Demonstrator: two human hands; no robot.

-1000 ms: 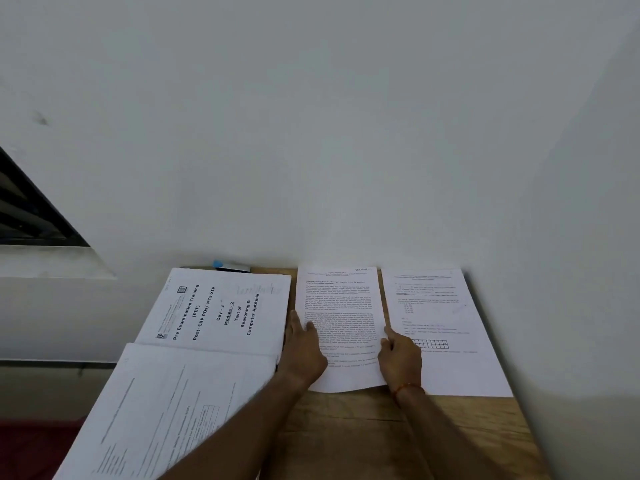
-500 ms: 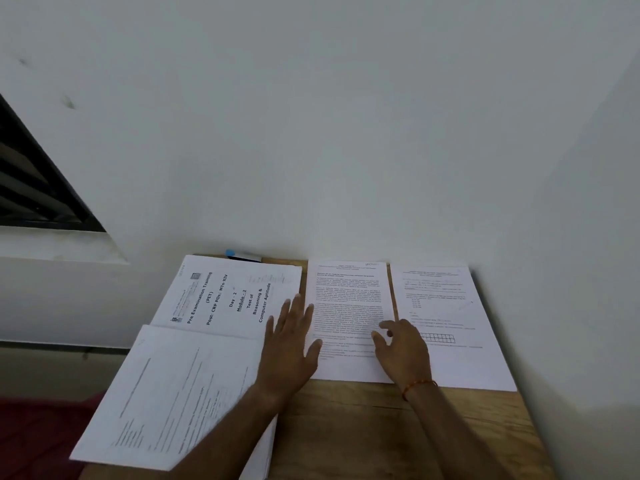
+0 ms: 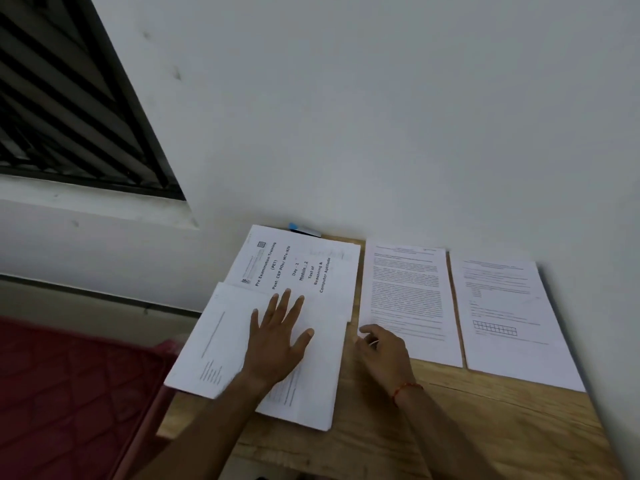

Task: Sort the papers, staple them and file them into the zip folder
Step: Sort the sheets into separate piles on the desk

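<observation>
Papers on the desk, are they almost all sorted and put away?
Not yet. Done: a text sheet and a grid sheet lie side by side. Now: the left hand presses flat on the near stack; the right hand curls by the text sheet's corner. Left: stapling and filing; no sign of either shows.

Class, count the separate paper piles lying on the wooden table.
4: titled cover sheet back left; stack under the left hand; dense-text sheet in the middle; grid sheet at right. Stacked sheets may hide more.
</observation>
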